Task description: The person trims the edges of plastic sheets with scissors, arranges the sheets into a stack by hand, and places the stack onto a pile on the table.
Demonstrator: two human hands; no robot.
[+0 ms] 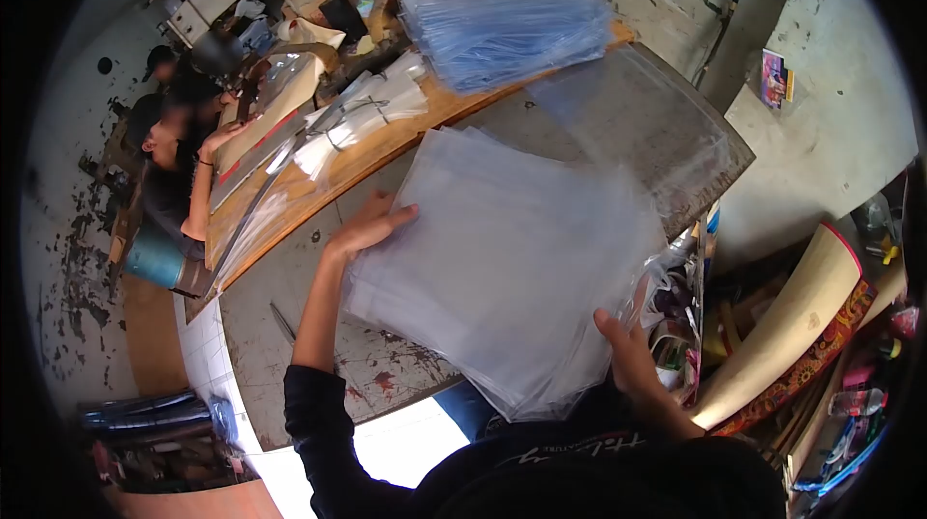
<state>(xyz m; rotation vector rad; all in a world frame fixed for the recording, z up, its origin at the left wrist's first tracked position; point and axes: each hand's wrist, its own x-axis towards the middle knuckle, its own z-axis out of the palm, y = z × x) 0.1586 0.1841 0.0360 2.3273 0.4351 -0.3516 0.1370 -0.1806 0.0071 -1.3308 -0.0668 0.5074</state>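
Between my two hands is a loose stack of clear plastic sheets [512, 249], its layers fanned unevenly at the edges. My left hand [372, 224] grips the stack's left edge, thumb on top and the other fingers partly hidden beneath. At the lower right edge, my right hand [628, 340] holds the stack with the thumb in front and fingers behind it. The stack is tilted over the worn grey tabletop [280, 364], close to my body. A single clear sheet [599, 94] lies flat on the far part of that tabletop.
A tall pile of bluish plastic sheets [502, 17] rests on the wooden board [463, 112] behind. Left of it lie tied bundles of plastic strips [362, 118]. Another person [174, 152] works at the far left. Rolled material [792, 326] leans at right; a thin tool [282, 322] lies on the tabletop.
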